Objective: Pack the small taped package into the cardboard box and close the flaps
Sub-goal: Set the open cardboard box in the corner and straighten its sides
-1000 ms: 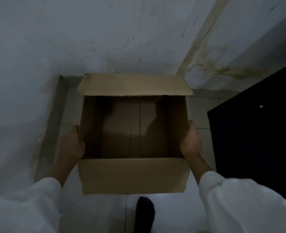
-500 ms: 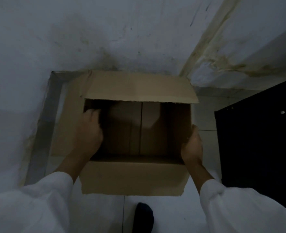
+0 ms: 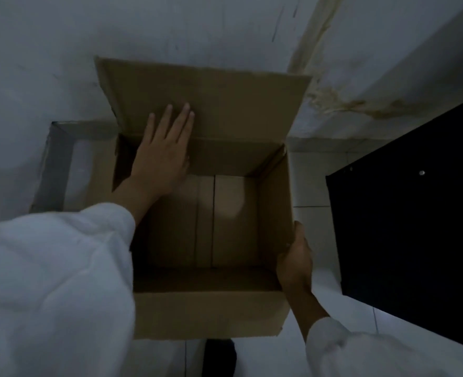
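Dim stained wall (image 3: 116, 36) looming behind, pale floor tiles (image 3: 309, 183) showing beside a dark cabinet (image 3: 415, 227). Pressing the far flap (image 3: 225, 99) back with the left hand (image 3: 162, 156), fingers spread flat, gripping nothing. Pinching the right-side wall of the cardboard box (image 3: 208, 314) with the right hand (image 3: 295, 257), steadying it. Better keeping that flap pinned wide and the box square. Matte, creased corrugated board, bottom seam showing between the hands. Small taped package: nowhere in sight.
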